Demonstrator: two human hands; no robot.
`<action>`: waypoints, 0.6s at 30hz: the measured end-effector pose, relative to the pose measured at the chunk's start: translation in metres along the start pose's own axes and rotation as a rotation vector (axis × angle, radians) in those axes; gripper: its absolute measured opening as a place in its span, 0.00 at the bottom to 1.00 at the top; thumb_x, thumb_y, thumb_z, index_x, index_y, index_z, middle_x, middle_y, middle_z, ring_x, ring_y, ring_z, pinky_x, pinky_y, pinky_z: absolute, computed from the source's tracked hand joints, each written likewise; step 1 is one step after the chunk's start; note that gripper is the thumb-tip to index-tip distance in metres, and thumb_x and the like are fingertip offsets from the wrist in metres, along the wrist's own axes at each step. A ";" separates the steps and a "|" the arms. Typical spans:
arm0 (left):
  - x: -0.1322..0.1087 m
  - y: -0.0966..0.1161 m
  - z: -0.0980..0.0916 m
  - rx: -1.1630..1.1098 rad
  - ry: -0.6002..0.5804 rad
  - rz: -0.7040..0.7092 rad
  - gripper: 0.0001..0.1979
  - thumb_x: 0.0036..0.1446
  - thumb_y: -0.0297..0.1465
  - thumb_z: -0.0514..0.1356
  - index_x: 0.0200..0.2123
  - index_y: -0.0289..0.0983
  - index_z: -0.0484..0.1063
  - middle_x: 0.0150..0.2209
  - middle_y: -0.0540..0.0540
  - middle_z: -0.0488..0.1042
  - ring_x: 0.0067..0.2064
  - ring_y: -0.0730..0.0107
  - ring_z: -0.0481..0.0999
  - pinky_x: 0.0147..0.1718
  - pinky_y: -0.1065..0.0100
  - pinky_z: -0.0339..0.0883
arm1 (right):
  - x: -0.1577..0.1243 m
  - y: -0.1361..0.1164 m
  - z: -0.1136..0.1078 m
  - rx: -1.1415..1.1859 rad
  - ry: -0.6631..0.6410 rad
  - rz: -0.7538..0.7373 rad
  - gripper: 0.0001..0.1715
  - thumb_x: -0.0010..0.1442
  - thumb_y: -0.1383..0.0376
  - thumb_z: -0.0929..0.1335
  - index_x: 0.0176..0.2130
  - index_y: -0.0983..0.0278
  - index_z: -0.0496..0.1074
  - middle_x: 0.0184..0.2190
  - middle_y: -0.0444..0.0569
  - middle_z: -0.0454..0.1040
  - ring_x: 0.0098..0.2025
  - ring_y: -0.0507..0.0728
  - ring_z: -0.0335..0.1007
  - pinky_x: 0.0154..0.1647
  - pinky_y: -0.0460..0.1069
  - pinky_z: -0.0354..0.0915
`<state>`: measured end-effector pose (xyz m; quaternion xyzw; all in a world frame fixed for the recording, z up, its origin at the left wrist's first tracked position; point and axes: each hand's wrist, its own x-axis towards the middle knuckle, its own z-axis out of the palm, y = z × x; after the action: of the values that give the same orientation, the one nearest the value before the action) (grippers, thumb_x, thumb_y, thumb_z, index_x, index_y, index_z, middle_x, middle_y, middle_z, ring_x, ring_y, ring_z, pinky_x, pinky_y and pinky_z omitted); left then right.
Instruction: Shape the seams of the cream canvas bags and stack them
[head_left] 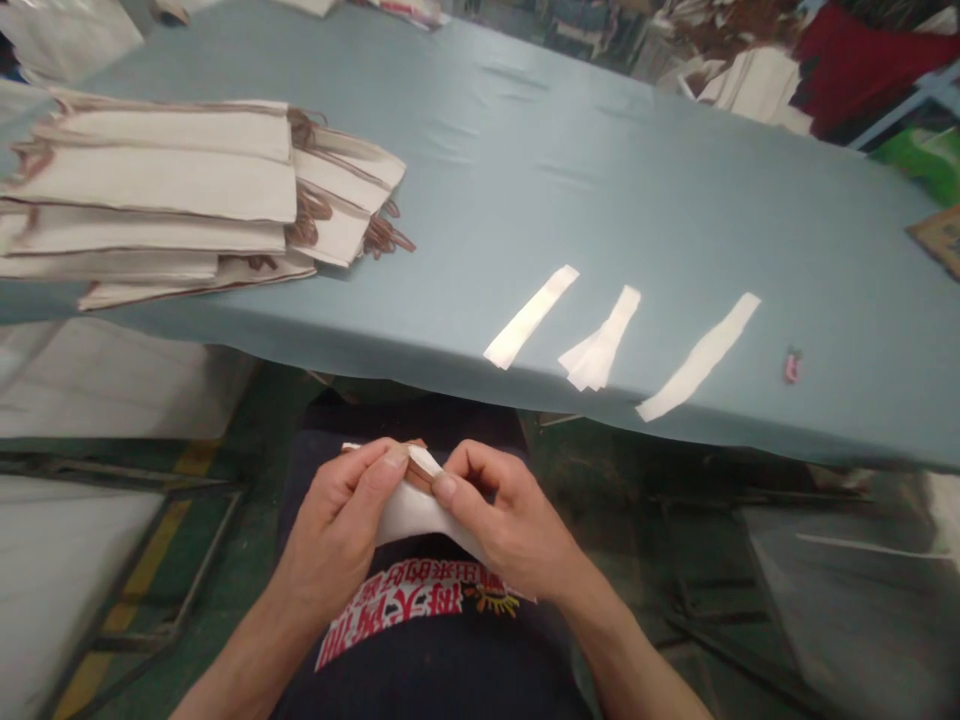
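- Both hands are closed in a pinch at lower centre of the frame: the left hand [330,520] and the right hand [517,520] grip one white cloth piece [416,515] between thumbs and fingers.
- The cloth lies between the two hands, in front of the dark garment [450,660]; its lower part hangs below the thumbs, and part of it is hidden behind the fingers.
- A brown edging [420,482] shows along its upper side, running between the thumbs from upper left to lower right, so the left thumb sits higher in the frame than the right one.
- The thumbs stand near each other but apart, with a short stretch of edging and a white fold bare between them; this gap looks like the spot that matters for the handling.
- Beyond the hands, on the table [480,220], a left strip [532,318], a fanned group of strips [604,345] and a right strip [701,358] slant from lower left to upper right, crosswise to the edging.
- The right hand is the nearer one to all of these, and to the small pink object [793,366] at right.
- The left hand is nearer the stacked cream bags [187,180] at upper left.
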<state>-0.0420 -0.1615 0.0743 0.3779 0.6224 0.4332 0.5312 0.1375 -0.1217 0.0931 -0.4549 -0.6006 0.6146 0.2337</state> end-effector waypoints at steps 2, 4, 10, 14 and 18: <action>0.001 -0.001 0.007 -0.137 0.090 -0.121 0.24 0.58 0.53 0.69 0.35 0.36 0.87 0.29 0.46 0.82 0.33 0.64 0.76 0.31 0.71 0.69 | 0.004 -0.001 -0.003 0.125 -0.069 0.009 0.19 0.67 0.52 0.67 0.30 0.60 0.65 0.25 0.38 0.61 0.27 0.51 0.53 0.27 0.47 0.51; 0.002 0.001 0.012 -0.249 0.180 -0.202 0.24 0.50 0.52 0.73 0.34 0.35 0.86 0.29 0.45 0.82 0.33 0.63 0.77 0.31 0.71 0.71 | 0.007 -0.001 -0.006 0.194 -0.102 -0.002 0.16 0.67 0.53 0.66 0.31 0.60 0.64 0.26 0.38 0.60 0.27 0.50 0.52 0.27 0.47 0.51; 0.004 0.006 0.004 -0.129 0.020 -0.162 0.25 0.59 0.54 0.68 0.38 0.36 0.85 0.26 0.49 0.77 0.26 0.70 0.68 0.24 0.72 0.63 | 0.011 0.007 -0.007 0.211 -0.065 -0.041 0.14 0.68 0.55 0.65 0.33 0.60 0.64 0.27 0.38 0.61 0.28 0.51 0.53 0.28 0.47 0.53; 0.004 0.012 0.001 0.192 0.009 -0.013 0.23 0.62 0.52 0.66 0.29 0.37 0.80 0.24 0.50 0.75 0.25 0.71 0.69 0.23 0.72 0.61 | 0.008 0.009 -0.001 0.074 0.032 -0.095 0.13 0.70 0.58 0.65 0.33 0.60 0.64 0.26 0.39 0.63 0.28 0.51 0.57 0.29 0.47 0.54; 0.003 0.012 0.002 0.431 0.156 0.084 0.20 0.64 0.47 0.61 0.29 0.39 0.80 0.23 0.52 0.77 0.24 0.70 0.74 0.23 0.73 0.67 | 0.006 0.014 0.009 -0.128 0.183 -0.250 0.12 0.70 0.62 0.65 0.33 0.60 0.64 0.26 0.39 0.65 0.27 0.51 0.60 0.30 0.47 0.55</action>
<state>-0.0400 -0.1538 0.0846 0.4734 0.7235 0.3398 0.3701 0.1305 -0.1239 0.0773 -0.4446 -0.6666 0.4971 0.3330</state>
